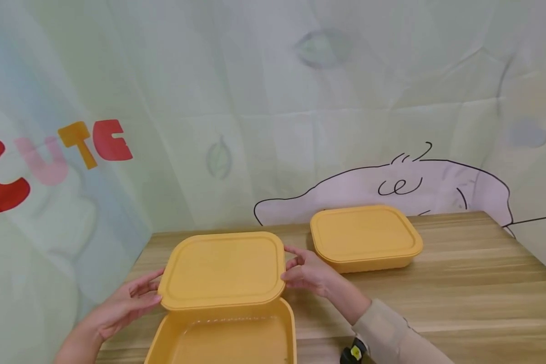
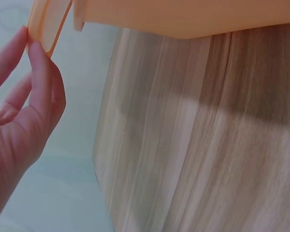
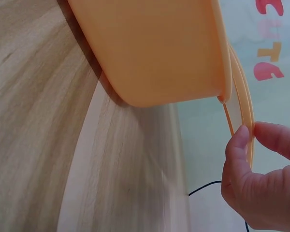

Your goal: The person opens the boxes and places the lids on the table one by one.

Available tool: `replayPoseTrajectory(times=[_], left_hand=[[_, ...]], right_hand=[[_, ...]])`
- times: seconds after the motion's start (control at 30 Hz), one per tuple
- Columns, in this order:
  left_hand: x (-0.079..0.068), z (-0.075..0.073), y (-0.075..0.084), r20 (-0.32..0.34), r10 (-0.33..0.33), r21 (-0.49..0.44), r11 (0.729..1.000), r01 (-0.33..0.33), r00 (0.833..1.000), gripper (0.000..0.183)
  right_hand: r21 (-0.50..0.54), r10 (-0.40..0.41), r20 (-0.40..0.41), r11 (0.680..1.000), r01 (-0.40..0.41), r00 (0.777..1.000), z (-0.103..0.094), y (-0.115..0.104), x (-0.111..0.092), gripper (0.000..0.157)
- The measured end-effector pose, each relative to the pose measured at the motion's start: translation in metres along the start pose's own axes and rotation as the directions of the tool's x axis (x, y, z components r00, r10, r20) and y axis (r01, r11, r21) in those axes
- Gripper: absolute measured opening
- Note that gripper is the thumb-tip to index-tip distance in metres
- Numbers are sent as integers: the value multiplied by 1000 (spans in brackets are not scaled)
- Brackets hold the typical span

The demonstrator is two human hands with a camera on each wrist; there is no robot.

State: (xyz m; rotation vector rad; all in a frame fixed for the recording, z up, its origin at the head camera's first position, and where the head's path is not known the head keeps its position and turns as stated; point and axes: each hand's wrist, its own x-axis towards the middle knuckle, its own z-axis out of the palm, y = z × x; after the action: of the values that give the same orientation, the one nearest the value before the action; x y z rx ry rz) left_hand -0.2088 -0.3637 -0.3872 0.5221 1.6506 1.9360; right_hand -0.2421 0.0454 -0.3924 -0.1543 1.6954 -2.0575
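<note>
A yellow rectangular lid (image 1: 223,270) with rounded corners is held between both hands, over the far part of an open yellow box (image 1: 236,336). My left hand (image 1: 125,306) pinches the lid's left edge between thumb and fingers, as the left wrist view shows with the fingertips at the lid's corner (image 2: 41,24). On the opposite edge my right hand (image 1: 310,272) pinches the rim, thumb on one face and fingers on the other. In the right wrist view the lid (image 3: 244,104) is tilted away from the box's rim (image 3: 227,72). The box's near end is cut off in the head view.
A second yellow box (image 1: 366,237) with its lid on stands at the back right of the wooden table (image 1: 455,283). Behind the table hangs a printed cloth (image 1: 255,126) with cartoon drawings and letters. A small black object (image 1: 352,352) shows beside the right sleeve.
</note>
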Motion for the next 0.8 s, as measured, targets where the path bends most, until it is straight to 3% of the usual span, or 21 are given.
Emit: replayPoseTrajectory(times=[0.17, 0.47, 0.8], left_hand=[[-1, -1, -1, -23, 18, 7, 1000, -18, 1000, 53], [2, 1, -2, -155, 92, 42, 995, -87, 984, 49], [4, -1, -6, -294, 73, 94, 994, -47, 953, 43]], right_hand=[[-10, -6, -8, 1000, 6, 1000, 0, 1, 4, 76], [-35, 6, -55, 999, -8, 998, 0, 2, 12, 76], [-23, 14, -62, 1000, -16, 998, 4, 1, 23, 75]])
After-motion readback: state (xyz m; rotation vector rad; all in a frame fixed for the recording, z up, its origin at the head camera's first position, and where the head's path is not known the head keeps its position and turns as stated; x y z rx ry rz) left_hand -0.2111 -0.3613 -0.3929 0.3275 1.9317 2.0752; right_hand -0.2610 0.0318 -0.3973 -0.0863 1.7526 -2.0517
